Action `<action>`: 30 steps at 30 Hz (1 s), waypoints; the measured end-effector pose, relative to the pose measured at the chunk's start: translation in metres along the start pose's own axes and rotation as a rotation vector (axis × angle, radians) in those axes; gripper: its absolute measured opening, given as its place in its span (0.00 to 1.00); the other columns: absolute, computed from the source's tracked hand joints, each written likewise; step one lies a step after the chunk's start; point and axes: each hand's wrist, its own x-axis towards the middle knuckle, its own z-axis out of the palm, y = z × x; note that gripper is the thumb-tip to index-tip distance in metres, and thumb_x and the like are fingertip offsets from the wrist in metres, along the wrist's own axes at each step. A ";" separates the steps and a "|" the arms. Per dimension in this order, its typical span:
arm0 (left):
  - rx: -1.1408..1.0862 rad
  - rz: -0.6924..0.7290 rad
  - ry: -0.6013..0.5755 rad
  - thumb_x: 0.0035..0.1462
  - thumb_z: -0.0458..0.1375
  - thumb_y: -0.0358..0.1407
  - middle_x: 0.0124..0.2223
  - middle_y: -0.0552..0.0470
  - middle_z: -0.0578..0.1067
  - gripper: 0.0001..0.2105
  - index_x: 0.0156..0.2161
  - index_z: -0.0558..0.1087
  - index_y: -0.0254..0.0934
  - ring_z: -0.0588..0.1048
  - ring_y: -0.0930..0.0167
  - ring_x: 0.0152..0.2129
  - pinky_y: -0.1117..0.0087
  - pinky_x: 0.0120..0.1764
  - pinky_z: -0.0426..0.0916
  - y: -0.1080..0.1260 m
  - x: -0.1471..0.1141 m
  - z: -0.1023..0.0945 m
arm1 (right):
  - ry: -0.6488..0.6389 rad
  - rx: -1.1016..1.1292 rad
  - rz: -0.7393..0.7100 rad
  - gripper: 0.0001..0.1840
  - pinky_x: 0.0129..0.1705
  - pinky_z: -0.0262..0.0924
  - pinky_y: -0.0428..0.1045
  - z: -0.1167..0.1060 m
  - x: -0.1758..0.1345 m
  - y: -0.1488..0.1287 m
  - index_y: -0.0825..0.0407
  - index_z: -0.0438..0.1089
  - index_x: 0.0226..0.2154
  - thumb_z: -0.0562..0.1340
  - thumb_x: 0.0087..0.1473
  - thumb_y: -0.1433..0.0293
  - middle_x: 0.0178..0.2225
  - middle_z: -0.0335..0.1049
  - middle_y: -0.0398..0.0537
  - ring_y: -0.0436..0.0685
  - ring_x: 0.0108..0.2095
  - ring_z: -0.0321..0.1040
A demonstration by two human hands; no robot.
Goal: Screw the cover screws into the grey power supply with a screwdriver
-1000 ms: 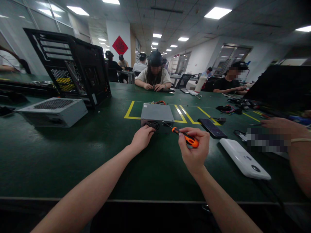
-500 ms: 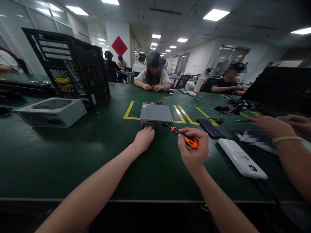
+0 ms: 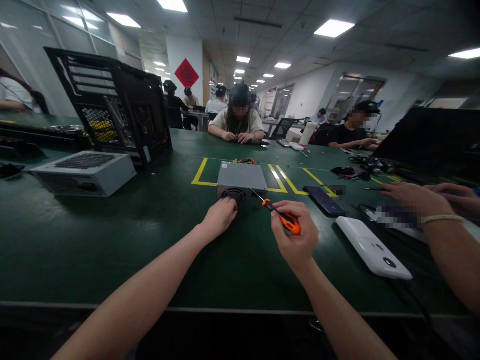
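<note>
A grey computer power supply (image 3: 242,176) lies on the green table, its round fan grille facing me. My left hand (image 3: 219,217) is closed against the lower left of that face; the fingertips are partly hidden. In my right hand (image 3: 300,235) is an orange-and-black screwdriver (image 3: 289,224), gripped by its handle. Its thin shaft points up and left, with the tip at the upper part of the power supply's front, right of the grille. I cannot tell whether the tip sits in a screw.
On the left stand a black computer case (image 3: 150,115) and another power supply (image 3: 86,172). To the right lie a dark phone (image 3: 324,201), a white power bank-like device (image 3: 373,247) and cables (image 3: 350,173). A co-worker's hand (image 3: 416,197) reaches in at the right; another person sits opposite.
The screwdriver and my right hand have shifted slightly left, bringing the tip a little left along the power supply's front. My left hand stays against the power supply.
</note>
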 end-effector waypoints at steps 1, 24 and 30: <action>-0.219 -0.091 0.027 0.49 0.56 0.31 0.34 0.47 0.70 0.03 0.32 0.69 0.34 0.69 0.69 0.32 0.70 0.33 0.64 0.000 0.001 -0.002 | -0.022 -0.006 -0.032 0.13 0.34 0.64 0.52 0.000 -0.001 0.000 0.51 0.63 0.33 0.60 0.42 0.79 0.33 0.67 0.46 0.53 0.33 0.67; -1.737 -0.573 -0.095 0.51 0.57 0.28 0.26 0.52 0.68 0.03 0.28 0.69 0.29 0.68 0.82 0.20 0.87 0.16 0.60 0.013 0.002 -0.029 | -0.164 -0.019 -0.352 0.16 0.29 0.67 0.48 0.003 -0.014 -0.009 0.51 0.63 0.35 0.61 0.40 0.79 0.34 0.69 0.49 0.53 0.33 0.69; -1.738 -0.572 -0.155 0.50 0.57 0.28 0.26 0.52 0.69 0.03 0.28 0.69 0.29 0.68 0.82 0.19 0.87 0.16 0.61 0.011 0.001 -0.028 | -0.169 -0.016 -0.350 0.16 0.30 0.67 0.48 0.004 -0.014 -0.008 0.51 0.63 0.35 0.61 0.40 0.80 0.34 0.68 0.49 0.53 0.34 0.68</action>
